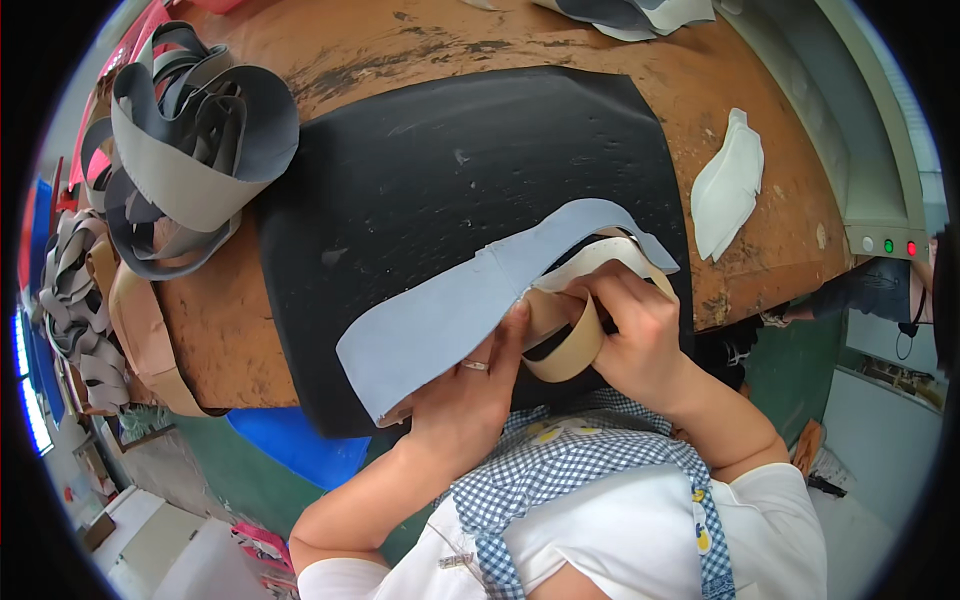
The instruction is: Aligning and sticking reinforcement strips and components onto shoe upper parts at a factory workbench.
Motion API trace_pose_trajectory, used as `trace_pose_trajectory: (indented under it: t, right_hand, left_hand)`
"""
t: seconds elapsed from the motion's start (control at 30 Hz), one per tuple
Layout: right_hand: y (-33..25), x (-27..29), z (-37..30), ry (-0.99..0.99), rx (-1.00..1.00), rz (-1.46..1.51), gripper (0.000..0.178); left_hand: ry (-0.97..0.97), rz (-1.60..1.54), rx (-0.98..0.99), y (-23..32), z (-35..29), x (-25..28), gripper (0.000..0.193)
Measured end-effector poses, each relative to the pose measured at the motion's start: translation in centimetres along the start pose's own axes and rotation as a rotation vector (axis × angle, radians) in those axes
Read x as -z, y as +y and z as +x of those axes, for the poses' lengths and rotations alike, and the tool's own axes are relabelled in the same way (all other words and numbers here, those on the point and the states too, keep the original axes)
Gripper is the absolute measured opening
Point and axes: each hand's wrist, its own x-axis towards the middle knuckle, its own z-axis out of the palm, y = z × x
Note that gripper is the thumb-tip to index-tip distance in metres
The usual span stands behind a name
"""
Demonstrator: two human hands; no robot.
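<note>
The left hand (470,385) lay at the near edge of a black mat (450,190), fingers closed on a grey piece (450,310), a long curved strip of material that ran from the mat's near left corner up and to the right. A ring showed on one finger of that hand. The right hand (635,335) was just beside it, fingers pinched on a tan strip (570,355) that looped under the grey piece's right end; thumb and fingertips pressed where the two parts met. Both parts rested on the mat, directly in front of the person.

The mat covered the middle of a worn brown bench (400,45). A heap of curled grey strips (185,150) sat at the bench's far left, more spilling over the left edge. A white piece (730,185) lay well apart on the right. A blue bin (295,445) showed below the bench edge.
</note>
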Motion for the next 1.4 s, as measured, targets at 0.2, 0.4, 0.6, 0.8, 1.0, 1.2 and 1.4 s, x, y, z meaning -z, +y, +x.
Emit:
trace_pose_trajectory:
  t: [0.2,0.4,0.6,0.8,1.0,1.2,1.4]
  right_hand:
    - [0.1,0.2,0.0,-0.002,-0.118,0.133,0.013]
    - [0.1,0.3,-0.1,-0.069,-0.155,0.138,0.015]
    - [0.3,-0.2,0.2,-0.055,-0.145,0.092,0.021]
    - [0.0,-0.5,0.1,-0.077,-0.163,0.064,0.019]
    - [-0.4,-0.1,0.3,-0.044,-0.157,-0.004,0.015]
    - [0.4,1.4,-0.1,-0.038,-0.187,0.088,0.011]
    - [1.8,1.8,0.1,0.029,-0.198,0.095,0.005]
  left_hand:
    - [0.088,0.095,-0.013,-0.1,0.1,-0.2,0.066]
    - [0.03,0.022,-0.015,-0.2,-0.1,0.0,0.056]
    - [0.016,0.032,-0.016,-0.3,-0.3,0.0,0.046]
    - [0.038,0.037,-0.008,0.0,0.3,-0.2,0.048]
    - [-0.098,0.194,-0.014,0.7,1.0,0.7,0.067]
    - [-0.183,0.226,-0.018,1.2,1.9,1.3,0.082]
    - [-0.187,0.263,-0.032,1.3,2.0,1.4,0.082]
